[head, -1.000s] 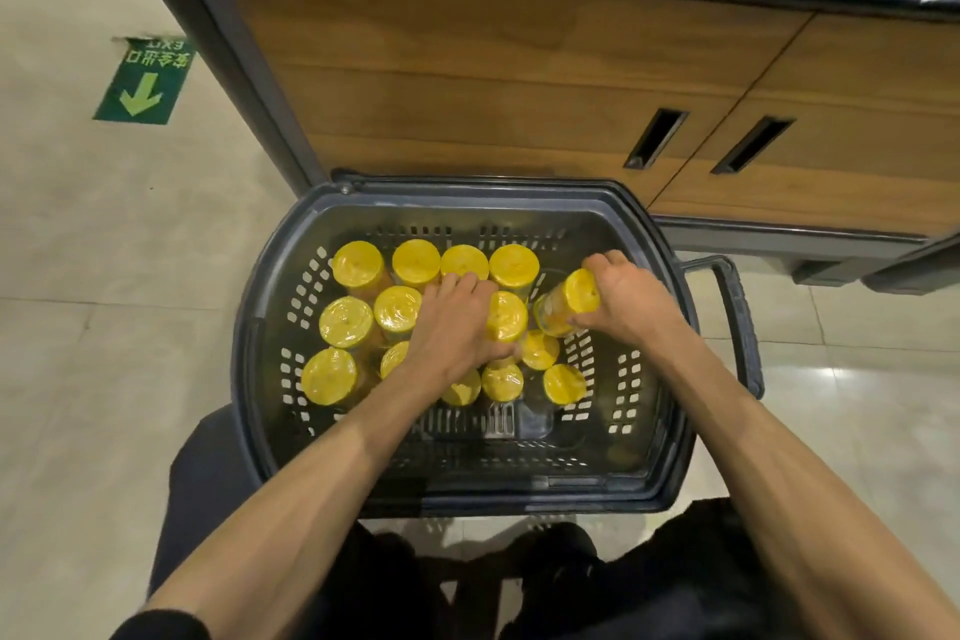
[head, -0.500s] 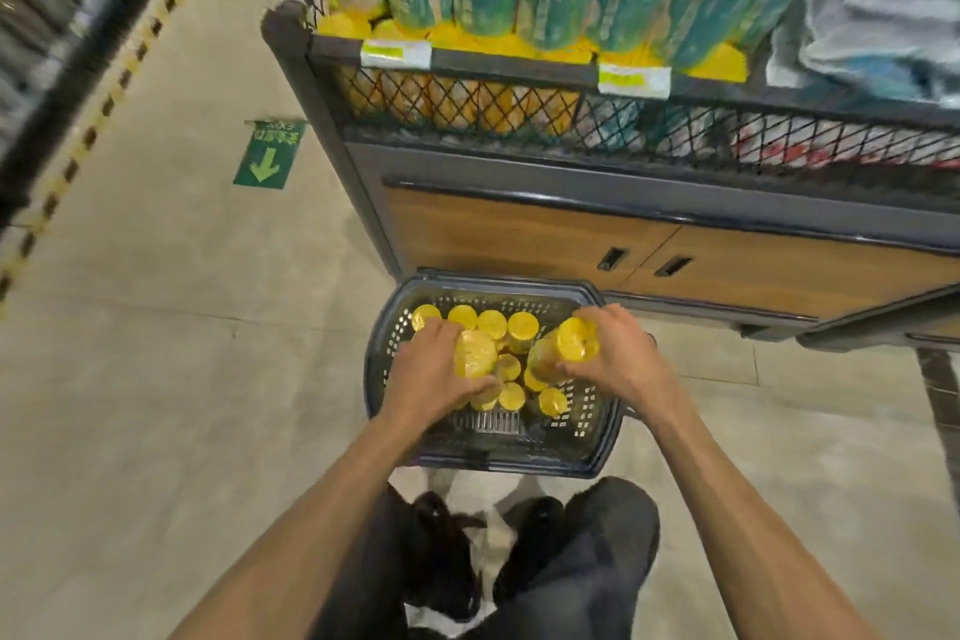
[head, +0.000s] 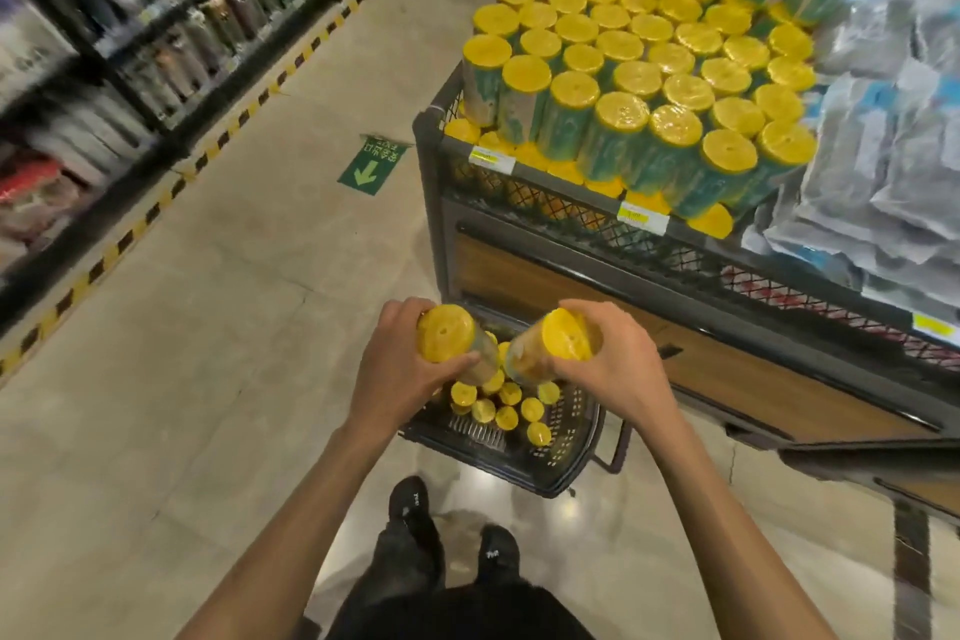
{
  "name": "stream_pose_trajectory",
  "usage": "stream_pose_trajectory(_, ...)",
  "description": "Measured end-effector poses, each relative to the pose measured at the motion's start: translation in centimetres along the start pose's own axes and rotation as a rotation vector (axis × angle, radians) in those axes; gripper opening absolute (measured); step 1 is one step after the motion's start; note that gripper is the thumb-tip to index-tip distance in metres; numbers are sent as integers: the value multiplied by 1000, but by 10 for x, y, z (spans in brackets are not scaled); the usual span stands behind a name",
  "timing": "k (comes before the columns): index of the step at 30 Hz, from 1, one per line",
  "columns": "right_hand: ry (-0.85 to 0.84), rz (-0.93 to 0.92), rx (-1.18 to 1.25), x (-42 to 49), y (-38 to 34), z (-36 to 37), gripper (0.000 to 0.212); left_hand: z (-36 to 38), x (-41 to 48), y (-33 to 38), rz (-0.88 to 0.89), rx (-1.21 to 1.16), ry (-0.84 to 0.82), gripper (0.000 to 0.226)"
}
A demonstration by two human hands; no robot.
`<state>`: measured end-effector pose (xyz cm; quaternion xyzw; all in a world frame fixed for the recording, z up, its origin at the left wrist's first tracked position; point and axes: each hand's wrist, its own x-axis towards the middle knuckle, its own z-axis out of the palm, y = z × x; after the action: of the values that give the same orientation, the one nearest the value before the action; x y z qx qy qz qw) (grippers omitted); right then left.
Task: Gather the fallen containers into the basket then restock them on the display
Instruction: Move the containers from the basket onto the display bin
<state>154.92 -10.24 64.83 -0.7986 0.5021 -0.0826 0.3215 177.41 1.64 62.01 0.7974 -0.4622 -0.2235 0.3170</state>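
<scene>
- the left hand (head: 400, 369) is gripping a yellow-lidded container (head: 445, 340), with the fingers curled round its body just below the lid and the thumb lying across the near side.
- the right hand (head: 613, 369) is gripping a second container (head: 563, 342) in the same way, with the fingers wrapping over the far side of the lid end.
- both held containers are tilting with their lids facing the camera. they are sitting close side by side but apart, and hanging in the air above the basket (head: 576, 437).
- the basket is standing on the floor against the foot of the display stand (head: 545, 213). it is holding a cluster of upright containers (head: 506, 405), of which only the yellow lids are showing.
- the display stock (head: 639, 83) is sitting in packed rows on top of the stand, behind a black mesh front. taller stacks are rising at the back.
- yellow price tags (head: 491, 159) are hanging on the stand's front rail.
- grey packets (head: 883, 146) are lying piled to the right of the stock.
- wooden cabinet doors (head: 753, 369) are running below the mesh.
- a green arrow sign (head: 371, 165) is lying on the floor left of the stand.
- black shoes (head: 413, 504) are standing just behind the basket.
- blurred shelving (head: 104, 42) is lining the far left, edged by striped floor tape (head: 156, 208).
</scene>
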Motion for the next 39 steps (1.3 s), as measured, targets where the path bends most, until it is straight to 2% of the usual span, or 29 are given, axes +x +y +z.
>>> stream_pose_trajectory(6, 20, -132, 62, 4, -49, -5, 67, -42, -21, -12, -30, -73, 165, 68)
stream_pose_trajectory(10, 22, -158, 106, 13, -82, 8, 70, -80, -17, -24, -67, -119, 219, 74)
stream_pose_trajectory(16, 78, -137, 132, 31, -140, 45, 70, -144, 3, -65, -51, -133, 274, 72)
stream_pose_trajectory(28, 181, 21, 297, 76, -259, 115, 72, -254, 75, -133, 106, -121, 214, 63)
stream_pose_trajectory(39, 324, 107, 276, 154, -267, 84, 74, -263, 195, -124, 218, -130, 53, 67)
